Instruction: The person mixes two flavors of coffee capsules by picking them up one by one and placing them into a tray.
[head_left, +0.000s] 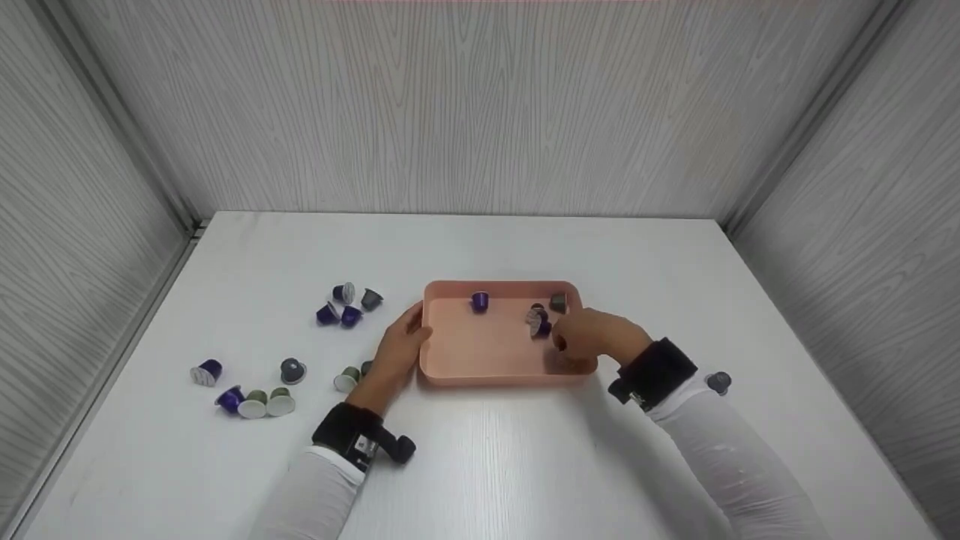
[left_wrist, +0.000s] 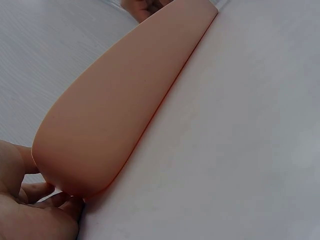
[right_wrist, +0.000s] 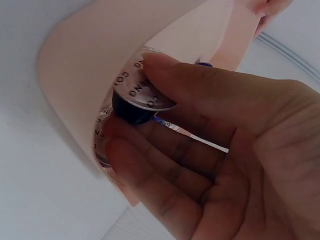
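Observation:
A shallow pink tray (head_left: pixel 472 349) stands at the middle of the white table. My left hand (head_left: pixel 396 351) grips its left end, thumb over the rim and fingers along the outer wall (left_wrist: pixel 100 115). Inside the tray's right end, my right hand (head_left: pixel 596 334) pinches a dark blue coffee capsule (right_wrist: pixel 131 111) between thumb and fingers, its silver printed lid facing up. The head view hides that capsule behind the hand. Beside this hand in the tray lie a purple capsule (head_left: pixel 541 328) and a dark green one (head_left: pixel 558 302). Another purple capsule (head_left: pixel 480 301) lies near the back wall.
Left of the tray, several loose capsules (head_left: pixel 351 316) form a group. More purple and green capsules (head_left: pixel 231 399) lie farther left, with a grey one (head_left: pixel 292 370) nearby. By my right sleeve sits a grey capsule (head_left: pixel 718 382). Wood-grain panels (head_left: pixel 465 105) enclose the back and sides.

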